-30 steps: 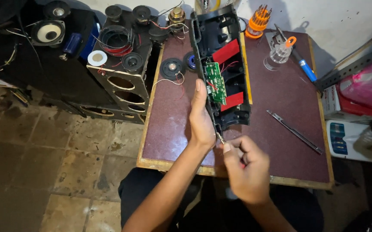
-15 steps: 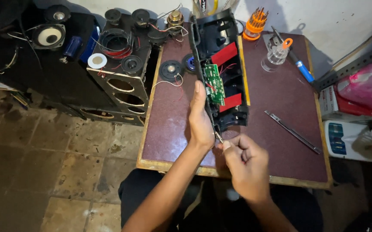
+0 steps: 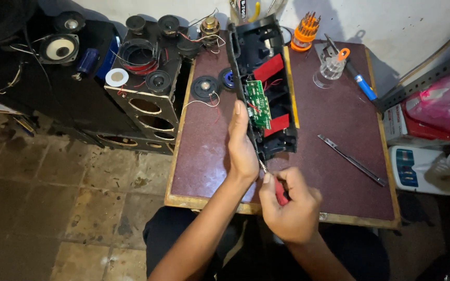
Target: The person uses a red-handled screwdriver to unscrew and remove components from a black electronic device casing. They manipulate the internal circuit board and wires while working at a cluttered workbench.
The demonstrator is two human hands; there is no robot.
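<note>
Opened black speaker housing (image 3: 266, 83) lying lengthwise, green circuit board (image 3: 258, 104) and red panels exposed, beside left-hand grip; red-handled screwdriver (image 3: 277, 187) in right fist, tip at housing's near end.

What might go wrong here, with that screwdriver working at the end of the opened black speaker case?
The screwdriver in the right hand points at the near end of the black case, close to the left hand steadying it; a slip might jab that hand. The green circuit board and thin red wires lie exposed inside, so a stray tip may scratch or snag them. A loose small speaker hangs on thin wires, which a shift of the case could tug.
</note>
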